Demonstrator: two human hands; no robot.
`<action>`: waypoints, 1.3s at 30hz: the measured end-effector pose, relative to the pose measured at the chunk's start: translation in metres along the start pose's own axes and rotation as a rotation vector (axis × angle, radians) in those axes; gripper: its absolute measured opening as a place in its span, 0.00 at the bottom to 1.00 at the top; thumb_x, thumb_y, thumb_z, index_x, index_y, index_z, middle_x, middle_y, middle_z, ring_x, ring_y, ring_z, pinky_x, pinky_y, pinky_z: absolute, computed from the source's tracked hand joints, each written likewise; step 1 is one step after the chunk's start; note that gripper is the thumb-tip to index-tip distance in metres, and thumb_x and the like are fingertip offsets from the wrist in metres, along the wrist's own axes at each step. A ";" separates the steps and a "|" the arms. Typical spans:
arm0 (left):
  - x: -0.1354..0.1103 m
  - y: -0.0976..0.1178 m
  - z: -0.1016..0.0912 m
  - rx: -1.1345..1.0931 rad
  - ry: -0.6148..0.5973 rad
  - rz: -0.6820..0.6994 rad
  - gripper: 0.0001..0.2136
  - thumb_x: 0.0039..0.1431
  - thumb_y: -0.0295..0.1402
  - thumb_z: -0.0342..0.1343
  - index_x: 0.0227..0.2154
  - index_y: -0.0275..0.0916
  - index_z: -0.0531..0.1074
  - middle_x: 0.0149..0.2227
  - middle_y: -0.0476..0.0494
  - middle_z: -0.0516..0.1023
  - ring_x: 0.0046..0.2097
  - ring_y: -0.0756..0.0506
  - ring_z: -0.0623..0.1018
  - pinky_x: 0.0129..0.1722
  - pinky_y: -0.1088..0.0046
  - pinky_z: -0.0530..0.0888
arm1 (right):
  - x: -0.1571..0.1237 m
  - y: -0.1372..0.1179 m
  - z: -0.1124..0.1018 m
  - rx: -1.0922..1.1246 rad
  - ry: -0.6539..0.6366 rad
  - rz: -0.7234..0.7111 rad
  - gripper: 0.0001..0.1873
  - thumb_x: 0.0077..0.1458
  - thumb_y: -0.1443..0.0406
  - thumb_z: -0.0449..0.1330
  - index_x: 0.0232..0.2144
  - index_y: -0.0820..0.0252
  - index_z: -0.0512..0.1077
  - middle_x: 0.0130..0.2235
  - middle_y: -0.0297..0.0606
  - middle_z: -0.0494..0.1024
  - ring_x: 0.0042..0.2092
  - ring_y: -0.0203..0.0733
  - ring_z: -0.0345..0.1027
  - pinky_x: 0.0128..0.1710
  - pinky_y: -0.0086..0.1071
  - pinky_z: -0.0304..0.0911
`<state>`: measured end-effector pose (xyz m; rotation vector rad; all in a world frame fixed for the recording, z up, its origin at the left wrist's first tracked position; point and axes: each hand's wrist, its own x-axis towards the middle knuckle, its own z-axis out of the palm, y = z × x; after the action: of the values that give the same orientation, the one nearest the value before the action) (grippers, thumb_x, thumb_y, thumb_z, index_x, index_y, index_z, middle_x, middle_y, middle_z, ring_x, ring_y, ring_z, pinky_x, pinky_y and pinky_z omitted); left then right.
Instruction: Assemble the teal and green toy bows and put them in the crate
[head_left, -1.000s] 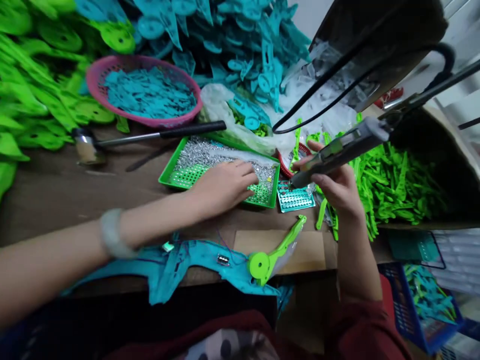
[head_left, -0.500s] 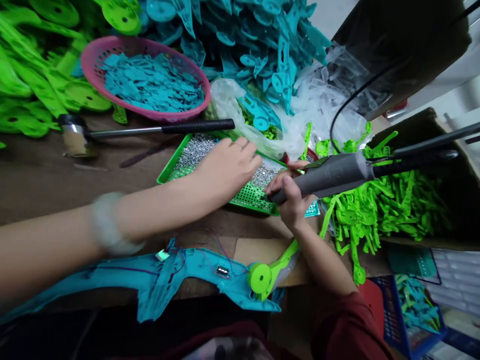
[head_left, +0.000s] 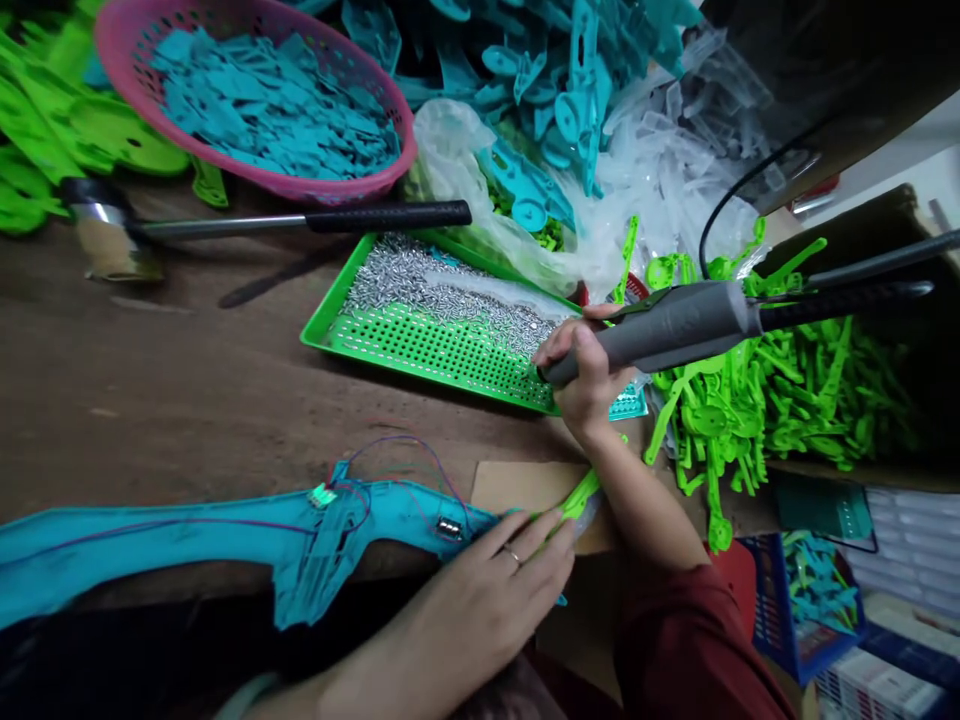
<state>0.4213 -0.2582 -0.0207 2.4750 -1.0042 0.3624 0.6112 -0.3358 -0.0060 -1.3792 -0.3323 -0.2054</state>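
Observation:
A grey electric screwdriver [head_left: 679,328] is gripped in my right hand [head_left: 589,375], held slanting above the right end of a green tray [head_left: 405,350]. Small silver screws [head_left: 420,285] are heaped along the tray's far side. My left hand [head_left: 495,590] lies palm down, fingers stretched across a lime-green plastic part [head_left: 581,495] and covering most of it. Its thumb and anything under the palm are hidden. Beneath and to the left stretches a long turquoise plastic shell [head_left: 202,530], carrying thin wires, a small circuit board [head_left: 322,495] and a small metallic piece [head_left: 450,528].
A hammer [head_left: 120,230] lies left of the tray, below a pink basket [head_left: 405,160] of turquoise pieces. Turquoise parts [head_left: 577,90] and clear plastic bags [head_left: 517,245] are piled behind. Loose lime-green parts [head_left: 720,410] spill from a carton on the right. A blue crate [head_left: 772,600] stands lower right.
My left hand has come back from the screws in the tray, down onto the lime-green part. My right hand still holds the screwdriver in about the same place. The view has shifted slightly.

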 end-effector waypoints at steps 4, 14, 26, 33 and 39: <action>0.002 -0.003 0.012 0.115 -0.008 0.055 0.17 0.66 0.30 0.49 0.56 0.36 0.73 0.61 0.39 0.71 0.57 0.42 0.72 0.58 0.63 0.65 | -0.002 0.006 0.004 -0.053 0.030 -0.014 0.17 0.55 0.54 0.62 0.39 0.53 0.61 0.20 0.20 0.65 0.19 0.33 0.64 0.22 0.31 0.64; -0.008 -0.003 0.017 0.079 0.098 0.033 0.21 0.64 0.23 0.42 0.55 0.30 0.74 0.60 0.37 0.74 0.58 0.40 0.73 0.61 0.59 0.62 | -0.010 -0.083 -0.031 -0.188 0.211 -0.220 0.09 0.57 0.61 0.55 0.41 0.53 0.66 0.20 0.21 0.64 0.18 0.33 0.62 0.19 0.29 0.62; -0.010 -0.002 0.023 -0.066 0.080 -0.012 0.21 0.66 0.23 0.42 0.58 0.30 0.70 0.64 0.37 0.68 0.64 0.38 0.68 0.65 0.58 0.60 | -0.047 -0.050 -0.119 -0.270 0.393 -0.154 0.11 0.57 0.62 0.58 0.42 0.53 0.63 0.21 0.21 0.67 0.20 0.35 0.62 0.24 0.30 0.64; -0.013 -0.002 0.026 -0.093 0.073 -0.034 0.22 0.68 0.23 0.40 0.61 0.33 0.67 0.64 0.41 0.69 0.64 0.42 0.68 0.66 0.61 0.59 | -0.046 -0.047 -0.118 -0.289 0.372 -0.109 0.11 0.55 0.62 0.59 0.41 0.52 0.64 0.20 0.22 0.67 0.20 0.37 0.62 0.23 0.31 0.64; 0.021 -0.012 -0.007 -0.409 0.113 -0.257 0.17 0.72 0.37 0.46 0.58 0.38 0.68 0.57 0.42 0.76 0.56 0.45 0.76 0.53 0.69 0.74 | -0.044 -0.101 -0.095 -0.168 0.231 -0.204 0.10 0.57 0.59 0.56 0.42 0.51 0.69 0.20 0.24 0.64 0.18 0.35 0.60 0.19 0.31 0.62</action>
<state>0.4443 -0.2591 -0.0096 2.1481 -0.6292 0.1886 0.5465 -0.4493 0.0576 -1.4702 -0.2665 -0.5672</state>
